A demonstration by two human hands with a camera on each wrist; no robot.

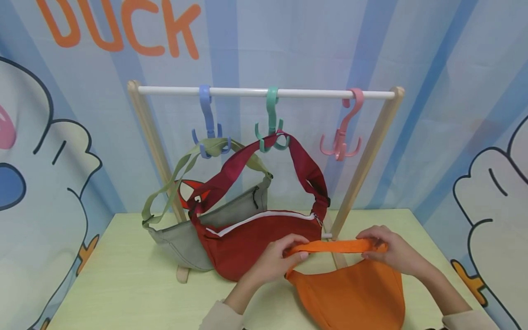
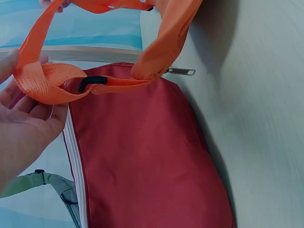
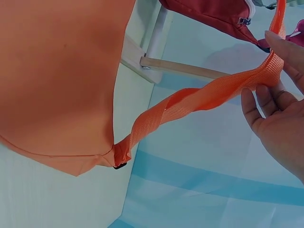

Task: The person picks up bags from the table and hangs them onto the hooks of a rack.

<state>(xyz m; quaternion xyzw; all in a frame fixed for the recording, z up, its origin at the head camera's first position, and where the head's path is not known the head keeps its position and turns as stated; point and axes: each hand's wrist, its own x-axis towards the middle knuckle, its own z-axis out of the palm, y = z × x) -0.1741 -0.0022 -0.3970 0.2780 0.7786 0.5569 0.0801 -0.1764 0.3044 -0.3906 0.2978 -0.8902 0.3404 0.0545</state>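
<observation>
An orange shoulder bag (image 1: 350, 293) hangs low at the front right of the table, its strap (image 1: 334, 246) stretched between both hands. My left hand (image 1: 274, 260) pinches the strap's left end between thumb and fingers; in the left wrist view a black buckle (image 2: 92, 82) shows just beyond it. My right hand (image 1: 396, 252) grips the strap's other end, and in the right wrist view the strap (image 3: 190, 102) runs twisted down to the bag. Behind the left hand, a dark red bag (image 1: 255, 243) hangs by its strap from the green hook (image 1: 272, 119).
A grey-green bag (image 1: 181, 247) hangs from the blue hook (image 1: 208, 114), partly behind the red one. The pink hook (image 1: 341, 133) at the right carries nothing. All hooks hang on a white rod (image 1: 239, 91) between wooden posts (image 1: 367, 160) on the pale table (image 1: 123, 284).
</observation>
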